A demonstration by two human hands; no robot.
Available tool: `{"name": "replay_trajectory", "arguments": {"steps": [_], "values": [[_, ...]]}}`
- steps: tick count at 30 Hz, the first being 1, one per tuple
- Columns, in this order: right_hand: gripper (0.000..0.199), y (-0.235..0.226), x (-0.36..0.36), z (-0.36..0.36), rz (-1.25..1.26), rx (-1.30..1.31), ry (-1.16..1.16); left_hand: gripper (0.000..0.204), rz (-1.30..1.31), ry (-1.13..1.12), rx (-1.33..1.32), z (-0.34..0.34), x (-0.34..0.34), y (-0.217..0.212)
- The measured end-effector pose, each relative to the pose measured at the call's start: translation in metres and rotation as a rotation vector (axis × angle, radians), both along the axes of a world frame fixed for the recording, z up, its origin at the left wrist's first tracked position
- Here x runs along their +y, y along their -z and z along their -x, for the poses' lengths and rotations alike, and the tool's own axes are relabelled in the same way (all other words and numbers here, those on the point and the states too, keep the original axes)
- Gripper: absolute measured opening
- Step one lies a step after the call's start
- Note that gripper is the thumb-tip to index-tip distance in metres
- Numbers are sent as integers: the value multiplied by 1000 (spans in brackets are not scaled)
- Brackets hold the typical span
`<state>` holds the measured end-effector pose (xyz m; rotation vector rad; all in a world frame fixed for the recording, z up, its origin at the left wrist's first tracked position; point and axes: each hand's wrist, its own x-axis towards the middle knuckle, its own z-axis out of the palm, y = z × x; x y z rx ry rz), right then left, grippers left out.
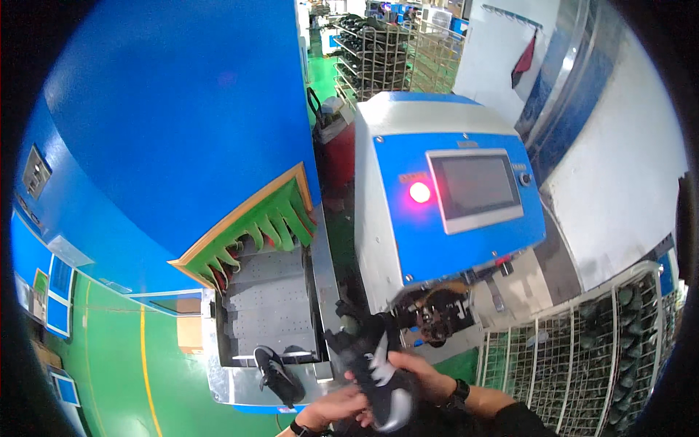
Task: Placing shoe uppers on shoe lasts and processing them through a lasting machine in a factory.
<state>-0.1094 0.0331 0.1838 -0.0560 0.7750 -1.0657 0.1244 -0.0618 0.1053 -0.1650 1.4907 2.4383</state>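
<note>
Head view — both hands on a black shoe [378,371].
Left hand [336,406] and right hand [419,375] each clench it — best kept level, clear of the second shoe [277,375] left of the grip.

Both forearms enter from the lower edge. The left hand [336,406] curls palm-up underneath, fingers closed in a grip. The right hand [421,379], a dark watch at its wrist, clasps from above.

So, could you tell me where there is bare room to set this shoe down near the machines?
The grey conveyor belt is bare between the green flap curtain and the black shoe at its near edge. It is crowded by the press head under the blue control box, where both hands hold a shoe. The wire rack looks full.
</note>
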Motion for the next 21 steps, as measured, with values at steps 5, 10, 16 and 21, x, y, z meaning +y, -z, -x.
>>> {"name": "replay_trajectory", "arguments": {"steps": [5,10,16,21], "values": [[64,16,35,58,254,447,73,64,165,-738,-130,52,52,-46],[62,8,94,111,-13,145,221,81,-79,-609,-249,136,71,-67],[53,46,189,149,-30,-157,214,23,454,-3,-249,202,89,-33],[62,55,193,174,-37,94,527,22,-48,-171,-268,191,120,-35]]}}
